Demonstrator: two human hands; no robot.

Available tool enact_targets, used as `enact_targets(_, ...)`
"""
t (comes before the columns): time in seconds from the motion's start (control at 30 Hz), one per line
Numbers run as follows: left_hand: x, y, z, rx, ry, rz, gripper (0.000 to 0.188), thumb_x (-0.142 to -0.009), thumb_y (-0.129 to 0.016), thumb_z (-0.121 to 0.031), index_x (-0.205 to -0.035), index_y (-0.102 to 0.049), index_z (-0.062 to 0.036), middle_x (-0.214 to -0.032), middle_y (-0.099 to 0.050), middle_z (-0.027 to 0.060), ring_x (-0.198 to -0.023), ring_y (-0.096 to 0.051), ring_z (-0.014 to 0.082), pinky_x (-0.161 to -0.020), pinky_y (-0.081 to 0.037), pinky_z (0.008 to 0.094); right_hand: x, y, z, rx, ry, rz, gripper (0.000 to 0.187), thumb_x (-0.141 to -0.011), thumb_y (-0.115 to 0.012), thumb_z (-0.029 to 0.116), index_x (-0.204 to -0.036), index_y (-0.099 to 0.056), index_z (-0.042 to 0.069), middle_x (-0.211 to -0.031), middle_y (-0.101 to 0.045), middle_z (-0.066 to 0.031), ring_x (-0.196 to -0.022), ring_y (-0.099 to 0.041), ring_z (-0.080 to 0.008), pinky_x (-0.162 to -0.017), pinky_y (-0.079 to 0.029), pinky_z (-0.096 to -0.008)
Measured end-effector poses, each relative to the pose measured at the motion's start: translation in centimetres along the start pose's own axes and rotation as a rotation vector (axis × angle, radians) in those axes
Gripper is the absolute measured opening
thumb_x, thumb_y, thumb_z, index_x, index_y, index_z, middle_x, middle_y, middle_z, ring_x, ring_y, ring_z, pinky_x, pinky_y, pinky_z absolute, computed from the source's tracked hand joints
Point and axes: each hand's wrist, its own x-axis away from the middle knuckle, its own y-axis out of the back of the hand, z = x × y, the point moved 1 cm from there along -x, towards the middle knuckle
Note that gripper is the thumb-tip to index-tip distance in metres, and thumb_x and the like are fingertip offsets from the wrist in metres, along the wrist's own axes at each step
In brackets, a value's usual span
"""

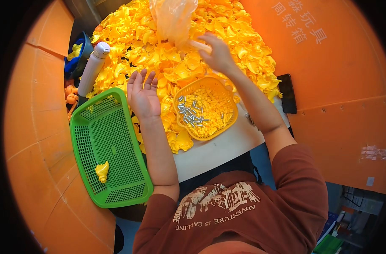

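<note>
My right hand (219,56) is closed round the gathered edge of a clear plastic bag (172,19), held up over a heap of glossy yellow plastic shells (176,67). My left hand (144,96) is open, palm up, fingers apart, above the heap's near left side; nothing lies in it. Between my forearms, a yellow basket (210,136) holds many small yellow pieces (214,111) and a cluster of short silver metal pins (191,114). To the left, a green mesh basket (110,146) contains a single yellow plastic figure-like part (102,172).
A pale flask (93,70) stands at the left, close to a dark blue tub (79,53) and orange toy parts (71,98). A black phone (287,94) lies by the right edge. Orange panels (328,84) flank both sides. The white tabletop (220,153) shows nearest me.
</note>
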Motion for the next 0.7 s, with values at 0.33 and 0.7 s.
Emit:
enact_targets(0.33, 1.4, -1.4, 1.1, -0.088, 0.054, 0.122, 0.022, -0.087, -0.054, -0.011, -0.107, -0.047, -0.0046, -0.102, -0.056, 0.0097, -0.086, -0.058, 0.0226, -0.074, -0.046, 0.0319, 0.6, 3.7, -7.3, 0.16, 0.069, 0.228, 0.017, -0.074, -0.061, 0.007, -0.089, -0.066, 0.009, -0.085, -0.064, -0.01, -0.074, -0.062, -0.0228, -0.067, -0.049, -0.0322)
enact_targets(0.7, 4.7, -3.8, 4.3, -0.572, 0.085, 0.385, 0.041, -0.088, -0.055, -0.014, -0.124, -0.042, -0.0025, -0.113, -0.052, 0.0095, -0.098, -0.055, 0.0191, -0.079, -0.046, 0.0298, 1.7, 4.8, -0.6, -0.738, -0.44, 0.1, 0.019, -0.082, -0.065, 0.014, -0.093, -0.064, -0.002, -0.074, -0.063, -0.004, -0.059, -0.058, -0.0071, -0.052, -0.046, -0.0198)
